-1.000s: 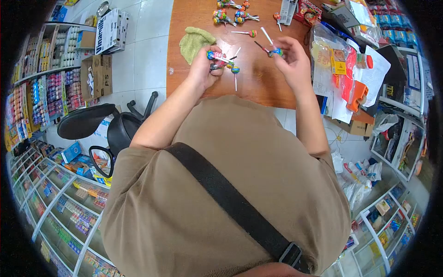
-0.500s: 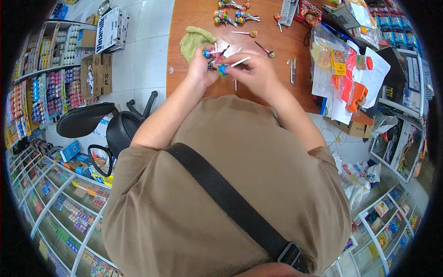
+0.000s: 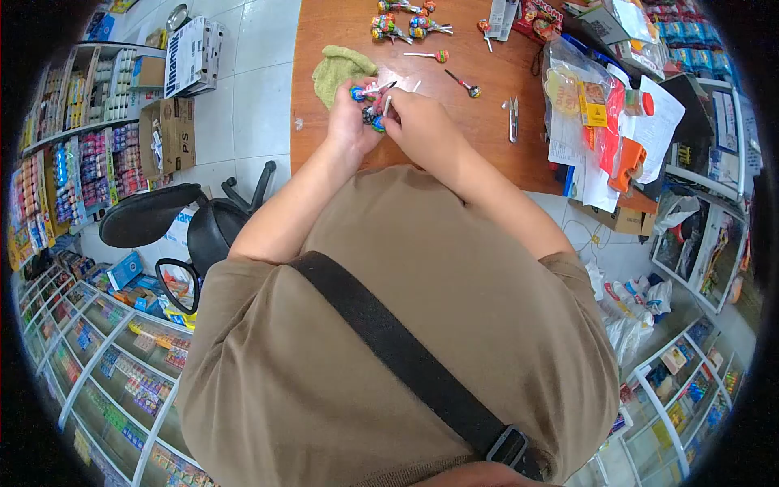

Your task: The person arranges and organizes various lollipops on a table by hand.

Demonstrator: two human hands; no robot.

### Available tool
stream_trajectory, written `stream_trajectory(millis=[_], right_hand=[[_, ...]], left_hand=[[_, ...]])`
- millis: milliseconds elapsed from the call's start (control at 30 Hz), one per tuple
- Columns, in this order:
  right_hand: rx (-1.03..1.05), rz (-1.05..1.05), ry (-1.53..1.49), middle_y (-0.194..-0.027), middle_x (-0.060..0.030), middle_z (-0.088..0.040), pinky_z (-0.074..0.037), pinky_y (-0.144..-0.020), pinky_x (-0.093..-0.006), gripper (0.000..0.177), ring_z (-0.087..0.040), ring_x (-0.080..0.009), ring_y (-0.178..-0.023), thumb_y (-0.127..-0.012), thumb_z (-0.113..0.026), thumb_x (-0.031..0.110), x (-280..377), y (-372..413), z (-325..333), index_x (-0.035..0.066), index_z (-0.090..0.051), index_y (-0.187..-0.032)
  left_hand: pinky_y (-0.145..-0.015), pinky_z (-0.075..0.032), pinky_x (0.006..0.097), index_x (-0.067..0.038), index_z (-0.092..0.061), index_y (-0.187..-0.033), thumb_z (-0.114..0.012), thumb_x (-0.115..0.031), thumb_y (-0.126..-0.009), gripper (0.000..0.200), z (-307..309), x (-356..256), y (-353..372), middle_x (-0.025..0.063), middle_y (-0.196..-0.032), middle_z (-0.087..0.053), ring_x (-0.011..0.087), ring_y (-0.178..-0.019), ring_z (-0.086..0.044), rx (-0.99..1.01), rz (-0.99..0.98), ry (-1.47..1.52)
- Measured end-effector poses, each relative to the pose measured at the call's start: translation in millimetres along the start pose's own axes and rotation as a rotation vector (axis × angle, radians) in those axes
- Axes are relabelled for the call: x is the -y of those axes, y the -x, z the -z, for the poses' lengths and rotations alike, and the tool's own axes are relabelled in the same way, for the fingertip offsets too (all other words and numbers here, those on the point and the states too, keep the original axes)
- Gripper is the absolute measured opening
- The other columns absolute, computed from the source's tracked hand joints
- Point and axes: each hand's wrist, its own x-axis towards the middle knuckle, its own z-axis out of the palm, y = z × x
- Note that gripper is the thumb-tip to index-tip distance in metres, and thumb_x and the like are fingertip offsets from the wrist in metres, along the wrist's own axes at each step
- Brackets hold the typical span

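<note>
Several wrapped lollipops are bunched in my left hand, its fingers curled round them. My right hand pinches a blue-wrapped lollipop against that bunch, its white stick pointing up between the fingers. Part of the bunch is hidden behind my fingers. On the brown table beyond, a lollipop with a red and green wrapper and a dark-wrapped lollipop lie apart. Bundles of lollipops rest at the far side. A green cloth is just beyond my left hand.
Scissors lie on the table to the right. Papers and plastic packets cover its right end, with an orange object near the edge. A black chair stands at left, by stocked shelves and a cardboard box.
My right hand has moved left and closer to my left hand, bringing the blue-wrapped lollipop against the bunch. Its stick has turned from pointing right to more upright.
</note>
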Motion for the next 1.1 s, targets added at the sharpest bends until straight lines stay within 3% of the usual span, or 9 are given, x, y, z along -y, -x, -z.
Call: stream_trajectory(millis=[67, 267, 367, 467, 567, 667, 767, 967, 1100], right_hand=[[0.005, 0.013, 0.012, -0.076, -0.0192, -0.058, -0.045, -0.063, -0.0415, 0.014, -0.057, -0.0365, -0.073, -0.074, -0.059, 0.007, -3, -1, -2, 0.000, -0.051, -0.083], [0.021, -0.007, -0.008, -0.076, -0.0205, -0.058, -0.045, -0.063, -0.0423, 0.020, -0.057, -0.0379, -0.075, -0.076, -0.058, 0.006, 3, 1, -3, 0.001, -0.043, -0.087], [0.055, 0.022, 0.001, -0.077, -0.0240, -0.056, -0.044, -0.064, -0.0458, 0.020, -0.056, -0.0399, -0.075, -0.077, -0.049, 0.003, -5, 1, -7, 0.001, -0.041, -0.095], [0.042, 0.064, 0.100, -0.077, -0.0212, -0.057, -0.045, -0.062, -0.0443, 0.020, -0.057, -0.0383, -0.074, -0.076, -0.053, 0.005, 1, 3, -5, 0.002, -0.042, -0.093], [-0.145, 0.130, 0.191, -0.079, -0.0167, -0.057, -0.044, -0.059, -0.0411, 0.031, -0.057, -0.0341, -0.072, -0.072, -0.065, 0.014, 1, 2, -5, 0.003, -0.042, -0.089], [-0.178, 0.146, 0.044, -0.075, -0.0129, -0.056, -0.044, -0.056, -0.0361, 0.035, -0.056, -0.0297, -0.066, -0.070, -0.069, 0.018, 3, 4, -2, 0.002, -0.043, -0.089], [-0.152, -0.032, -0.088, -0.073, -0.0080, -0.054, -0.043, -0.055, -0.0301, 0.032, -0.055, -0.0203, -0.063, -0.071, -0.069, 0.017, -10, 7, 4, 0.002, -0.045, -0.085], [-0.249, -0.011, -0.252, -0.077, -0.0101, -0.059, -0.045, -0.060, -0.0298, 0.013, -0.058, -0.0195, -0.067, -0.076, -0.061, 0.012, -38, 1, 8, 0.003, -0.056, -0.083], [-0.257, -0.094, -0.138, -0.080, -0.0111, -0.060, -0.046, -0.063, -0.0312, 0.011, -0.058, -0.0225, -0.070, -0.076, -0.058, 0.011, -58, -6, 15, 0.004, -0.059, -0.085]], left_hand=[[-0.067, -0.044, 0.0385, -0.009, -0.048, -0.086, -0.022, -0.037, -0.093, 0.039, -12, 0, 8, 0.0098, -0.077, -0.055, 0.0223, -0.072, -0.052, -0.078, 0.011, -0.013], [-0.060, -0.044, 0.0340, -0.011, -0.049, -0.083, -0.022, -0.037, -0.092, 0.038, 7, 4, 3, 0.0068, -0.073, -0.054, 0.0193, -0.067, -0.052, 0.047, 0.104, 0.043], [-0.057, -0.044, 0.0334, -0.012, -0.049, -0.082, -0.023, -0.037, -0.091, 0.037, 9, 4, 3, 0.0054, -0.071, -0.053, 0.0178, -0.065, -0.052, 0.051, 0.131, -0.004], [-0.045, -0.039, 0.0266, -0.010, -0.051, -0.078, -0.028, -0.036, -0.090, 0.036, 4, 6, 5, 0.0035, -0.066, -0.054, 0.0138, -0.055, -0.049, -0.033, 0.086, 0.037], [-0.042, -0.037, 0.0248, -0.010, -0.051, -0.079, -0.029, -0.034, -0.090, 0.034, -9, 4, 15, 0.0034, -0.068, -0.054, 0.0143, -0.054, -0.049, -0.031, 0.087, 0.028], [-0.038, -0.034, 0.0230, -0.009, -0.050, -0.081, -0.030, -0.033, -0.089, 0.032, -15, 5, 12, 0.0049, -0.069, -0.055, 0.0155, -0.054, -0.049, -0.145, -0.010, 0.009], [-0.044, -0.040, 0.0286, -0.008, -0.048, -0.086, -0.029, -0.034, -0.089, 0.032, -3, -2, 4, 0.0095, -0.072, -0.053, 0.0206, -0.059, -0.051, -0.032, -0.010, 0.031], [-0.037, -0.032, 0.0207, -0.011, -0.049, -0.082, -0.034, -0.032, -0.088, 0.027, 3, -3, 7, 0.0089, -0.073, -0.051, 0.0164, -0.063, -0.046, 0.109, 0.075, 0.067], [-0.037, -0.032, 0.0208, -0.011, -0.050, -0.081, -0.038, -0.033, -0.087, 0.026, 11, -7, 3, 0.0090, -0.074, -0.050, 0.0166, -0.065, -0.047, 0.139, 0.070, 0.095]])
